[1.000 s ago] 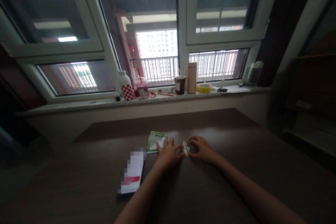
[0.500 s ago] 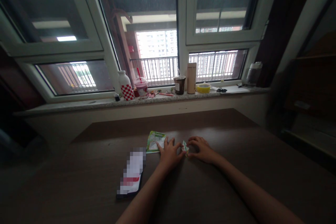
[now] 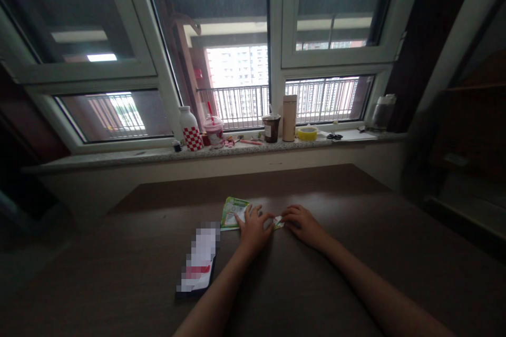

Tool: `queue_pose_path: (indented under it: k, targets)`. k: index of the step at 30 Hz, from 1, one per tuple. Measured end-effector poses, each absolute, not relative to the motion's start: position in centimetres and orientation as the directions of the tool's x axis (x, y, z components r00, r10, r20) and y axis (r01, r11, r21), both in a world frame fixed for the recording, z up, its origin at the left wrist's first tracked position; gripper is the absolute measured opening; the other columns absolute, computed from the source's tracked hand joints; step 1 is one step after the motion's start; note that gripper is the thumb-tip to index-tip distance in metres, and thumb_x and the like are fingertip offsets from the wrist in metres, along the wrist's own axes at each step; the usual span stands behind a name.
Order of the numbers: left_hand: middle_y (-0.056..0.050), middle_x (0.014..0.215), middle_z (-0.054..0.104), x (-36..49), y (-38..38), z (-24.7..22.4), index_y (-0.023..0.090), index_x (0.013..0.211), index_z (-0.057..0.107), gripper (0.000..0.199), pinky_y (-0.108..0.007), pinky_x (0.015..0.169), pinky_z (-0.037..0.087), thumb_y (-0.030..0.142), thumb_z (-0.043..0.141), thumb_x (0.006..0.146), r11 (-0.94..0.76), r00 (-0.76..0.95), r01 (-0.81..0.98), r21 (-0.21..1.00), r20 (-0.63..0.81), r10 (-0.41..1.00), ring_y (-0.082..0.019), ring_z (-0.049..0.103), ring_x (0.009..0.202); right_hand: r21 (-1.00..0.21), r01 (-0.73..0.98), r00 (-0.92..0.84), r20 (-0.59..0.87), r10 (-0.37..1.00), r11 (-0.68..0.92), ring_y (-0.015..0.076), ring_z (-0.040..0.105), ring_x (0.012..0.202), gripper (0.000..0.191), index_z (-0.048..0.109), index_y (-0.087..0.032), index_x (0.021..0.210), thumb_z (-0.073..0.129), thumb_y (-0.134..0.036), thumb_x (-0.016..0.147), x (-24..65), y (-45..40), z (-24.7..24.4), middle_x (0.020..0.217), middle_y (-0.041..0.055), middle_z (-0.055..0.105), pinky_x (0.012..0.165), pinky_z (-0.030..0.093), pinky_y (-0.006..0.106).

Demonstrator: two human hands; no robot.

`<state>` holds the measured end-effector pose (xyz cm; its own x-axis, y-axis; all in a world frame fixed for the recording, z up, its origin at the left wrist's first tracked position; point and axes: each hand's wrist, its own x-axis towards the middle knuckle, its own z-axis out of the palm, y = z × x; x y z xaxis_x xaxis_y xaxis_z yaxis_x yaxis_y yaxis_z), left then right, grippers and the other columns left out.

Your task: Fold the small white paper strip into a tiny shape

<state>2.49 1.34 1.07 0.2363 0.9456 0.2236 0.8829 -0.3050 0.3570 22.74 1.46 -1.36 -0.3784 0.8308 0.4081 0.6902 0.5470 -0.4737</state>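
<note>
A small white-and-green piece of folded paper or wrapper [image 3: 279,222] lies low on the table between my hands. At its left edge are the thumb and index finger of my left hand [image 3: 255,229], closed in a pinch, while the other fingers spread toward a flat green-and-white packet [image 3: 233,214] and partly cover its right side. My right hand [image 3: 303,224] has its bent fingers drawn together on the right end of the small piece. Its thumb is mostly hidden.
A phone [image 3: 200,260] with a blurred screen lies left of my left forearm on the brown table [image 3: 356,268]. Along the windowsill [image 3: 237,150] stand a checkered bottle [image 3: 192,129], a pink cup [image 3: 214,130], a dark cup [image 3: 271,128], a flask [image 3: 289,118], yellow tape [image 3: 307,134] and black scissors [image 3: 334,137].
The small piece stood raised between my fingertips and now lies flatter. My right fingers have closed and come down over its right end. My left hand has barely moved.
</note>
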Motion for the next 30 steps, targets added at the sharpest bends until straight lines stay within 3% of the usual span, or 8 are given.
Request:
queue_pose_path:
  k: [6,11,17,30]
  targets:
    - [0.004,0.141,0.051,2.4,1.5,1.2,0.041,0.099,0.072,0.019,-0.073,0.108,0.001,0.043,0.063,0.082,-0.362,0.307,0.859,0.363,0.202,0.93,-0.033,0.025,0.14,-0.419,0.736,-0.341,0.449,0.826,0.532,0.0213,0.053,0.102,0.016,0.072,-0.027,0.095,0.064,-0.024,0.082,22.8,1.4,-1.4,0.099,0.0045,0.065,0.093,0.042,0.038]
    - [0.003,0.137,0.054,2.5,1.8,0.7,0.039,0.092,0.074,0.014,-0.074,0.108,0.0,0.041,0.065,0.082,-0.369,0.303,0.85,0.374,0.226,0.926,-0.033,0.027,0.139,-0.407,0.725,-0.361,0.463,0.809,0.556,0.0218,0.052,0.105,0.012,0.072,-0.028,0.093,0.066,-0.026,0.083,22.6,1.3,-1.2,0.102,0.0034,0.066,0.094,0.04,0.039]
    - [0.005,0.134,0.057,2.5,2.0,0.2,0.042,0.097,0.072,0.017,-0.073,0.108,0.001,0.04,0.067,0.081,-0.401,0.32,0.836,0.374,0.259,0.911,-0.031,0.03,0.137,-0.403,0.717,-0.377,0.462,0.802,0.569,0.0212,0.055,0.102,0.009,0.072,-0.027,0.089,0.065,-0.024,0.083,22.3,1.4,-1.2,0.096,0.0019,0.07,0.095,0.039,0.039]
    - [0.003,0.131,0.06,2.7,2.0,0.5,0.036,0.09,0.073,0.012,-0.075,0.107,0.005,0.04,0.066,0.083,-0.395,0.317,0.836,0.381,0.253,0.914,-0.032,0.033,0.136,-0.375,0.739,-0.352,0.493,0.796,0.559,0.0206,0.055,0.098,0.004,0.073,-0.026,0.083,0.069,-0.026,0.081,22.1,1.5,-1.5,0.091,0.002,0.068,0.094,0.038,0.039]
